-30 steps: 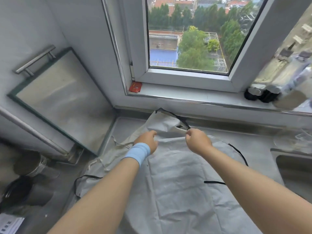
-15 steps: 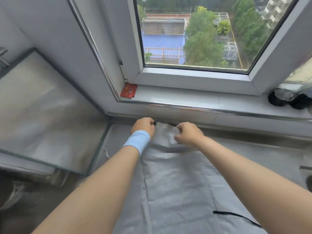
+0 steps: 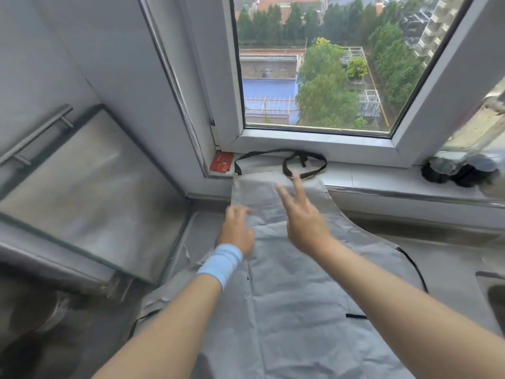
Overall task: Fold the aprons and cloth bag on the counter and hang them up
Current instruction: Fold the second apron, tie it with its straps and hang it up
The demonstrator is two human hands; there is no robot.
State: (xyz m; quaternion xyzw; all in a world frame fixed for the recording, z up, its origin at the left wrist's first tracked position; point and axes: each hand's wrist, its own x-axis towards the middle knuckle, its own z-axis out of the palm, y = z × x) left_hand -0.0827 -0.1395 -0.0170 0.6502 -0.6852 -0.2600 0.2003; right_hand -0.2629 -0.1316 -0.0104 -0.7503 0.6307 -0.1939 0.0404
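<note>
A grey apron [image 3: 295, 291] lies spread flat on the steel counter, its bib reaching up onto the window sill. Its black neck strap [image 3: 303, 162] lies looped on the sill. My left hand [image 3: 237, 231], with a light blue wristband, rests on the apron's left side, fingers loosely bent and blurred. My right hand [image 3: 303, 217] hovers over the bib with fingers spread and straight, holding nothing. A black waist tie [image 3: 415, 269] trails off the apron's right edge.
A steel-framed panel [image 3: 90, 192] with a bar handle leans at the left. A red card [image 3: 222, 162] sits in the sill's corner. Dark round objects [image 3: 448, 173] stand on the sill at right. A sink edge [image 3: 492, 291] shows at far right.
Both hands let go of the apron's top edge and drew back. The bib now lies stretched up onto the sill with the neck strap laid out.
</note>
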